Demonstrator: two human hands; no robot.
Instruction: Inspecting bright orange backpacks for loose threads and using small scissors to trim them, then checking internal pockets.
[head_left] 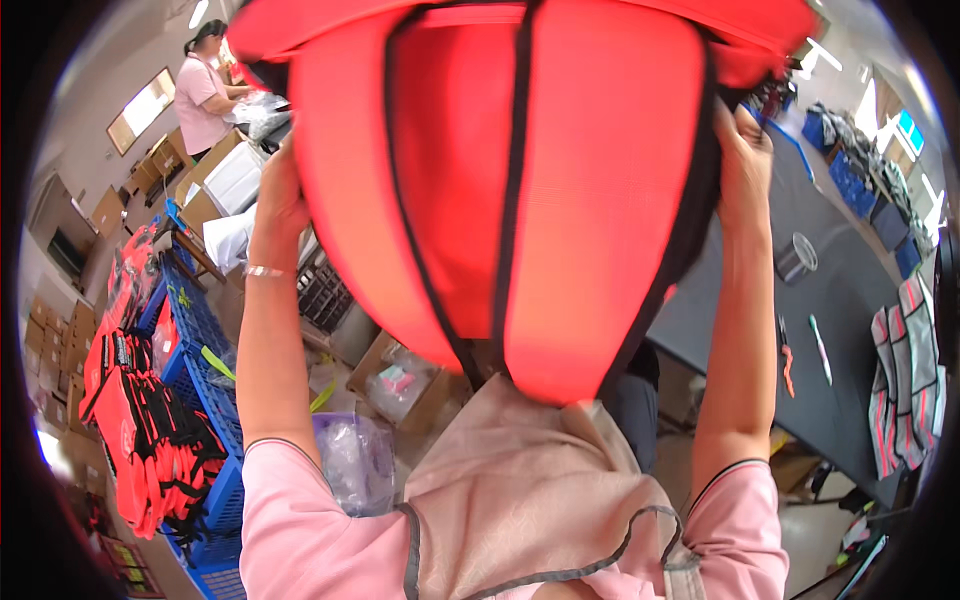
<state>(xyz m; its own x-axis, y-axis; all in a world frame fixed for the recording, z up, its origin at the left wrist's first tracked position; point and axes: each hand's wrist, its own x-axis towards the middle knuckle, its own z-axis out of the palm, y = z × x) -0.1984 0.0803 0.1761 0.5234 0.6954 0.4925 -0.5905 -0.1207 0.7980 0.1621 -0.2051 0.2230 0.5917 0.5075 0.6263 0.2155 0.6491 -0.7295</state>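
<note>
A bright red-orange vest [610, 190] with black edging hangs spread out in front of me and fills the upper middle of the view. At its left edge my left hand [282, 190] is closed on the fabric, its fingers mostly hidden behind it. My right hand [745, 165] grips the opposite edge at about the same height, thumb in sight. Both arms are raised and stretched forward. The vest's lower tip hangs just over my beige apron [540, 490].
To the left, blue plastic crates [215, 400] hold a pile of red and black vests [150, 450]. On the dark table [830, 260] at right are a metal cup [797, 258], orange-handled snips [786, 360] and folded grey vests [905, 380]. A co-worker [205, 95] stands far left.
</note>
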